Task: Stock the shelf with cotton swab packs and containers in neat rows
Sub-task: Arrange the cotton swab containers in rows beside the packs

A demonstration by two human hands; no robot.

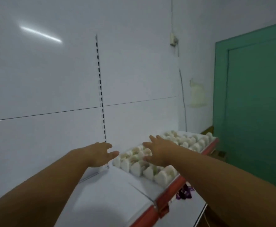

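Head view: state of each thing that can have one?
left hand: open, fingers spread, holds nothing
right hand: open, fingers spread over the packs; contact cannot be told
packs: standing in rows on the shelf
shelf: stocked on its right part only
door: shut

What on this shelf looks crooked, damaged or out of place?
The white packs stand in fairly even rows; none looks tipped or spilled. One oddity: at the joint in the red edge strip, a piece seems to hang loose below the shelf. The left hand and right hand are open, holding nothing.
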